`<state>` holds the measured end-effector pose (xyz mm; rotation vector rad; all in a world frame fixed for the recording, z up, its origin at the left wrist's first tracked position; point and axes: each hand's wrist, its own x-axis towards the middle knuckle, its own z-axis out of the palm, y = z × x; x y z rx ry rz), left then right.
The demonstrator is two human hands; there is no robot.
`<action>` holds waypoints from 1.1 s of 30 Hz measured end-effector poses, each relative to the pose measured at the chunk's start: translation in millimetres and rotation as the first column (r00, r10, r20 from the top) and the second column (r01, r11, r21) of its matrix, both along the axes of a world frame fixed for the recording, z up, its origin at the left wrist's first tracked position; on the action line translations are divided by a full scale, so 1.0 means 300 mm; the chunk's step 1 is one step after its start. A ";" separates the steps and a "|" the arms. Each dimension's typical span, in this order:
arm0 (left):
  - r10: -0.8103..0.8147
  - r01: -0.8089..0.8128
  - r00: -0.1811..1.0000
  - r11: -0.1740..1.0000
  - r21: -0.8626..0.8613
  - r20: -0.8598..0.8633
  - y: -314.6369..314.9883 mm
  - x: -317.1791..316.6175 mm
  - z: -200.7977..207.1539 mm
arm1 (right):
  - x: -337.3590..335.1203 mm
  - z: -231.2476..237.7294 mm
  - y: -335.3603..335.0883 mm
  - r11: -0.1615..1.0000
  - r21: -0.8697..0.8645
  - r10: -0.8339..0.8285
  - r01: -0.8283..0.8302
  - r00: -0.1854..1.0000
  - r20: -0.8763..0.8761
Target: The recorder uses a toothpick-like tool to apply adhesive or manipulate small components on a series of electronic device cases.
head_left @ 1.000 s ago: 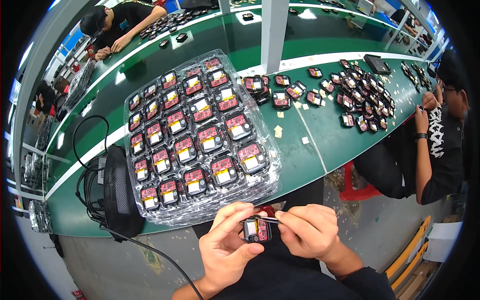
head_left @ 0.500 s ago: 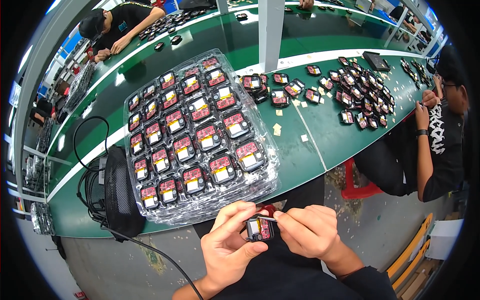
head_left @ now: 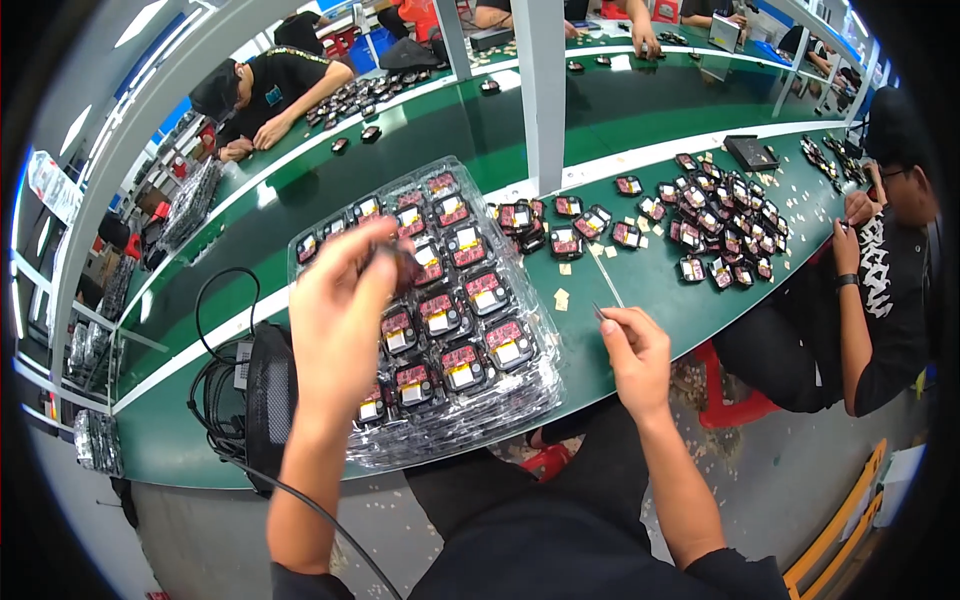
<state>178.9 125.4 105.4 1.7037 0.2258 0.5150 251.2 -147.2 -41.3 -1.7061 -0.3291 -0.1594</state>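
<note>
A stack of clear moulded plastic blister trays (head_left: 520, 395) lies on the green bench (head_left: 660, 285), directly under and just right of the left hand's grip (head_left: 385, 265). Its pockets hold small dark square modules with red faces, each bearing a small rectangular label, white or yellow (head_left: 487, 299). The left grip pinches one such small dark module (head_left: 402, 262) above the trays; its label cannot be made out. Small pale yellowish square stickers (head_left: 561, 297) lie scattered on the bench just above and left of the right hand's grip (head_left: 606, 318). More of these stickers (head_left: 790, 195) dot the bench far to the right of that grip
</note>
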 end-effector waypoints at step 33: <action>-0.331 -0.049 0.908 0.521 0.852 0.255 -0.205 -0.024 -0.004 | 0.196 0.033 0.182 0.711 -0.697 0.040 0.092 0.985 0.170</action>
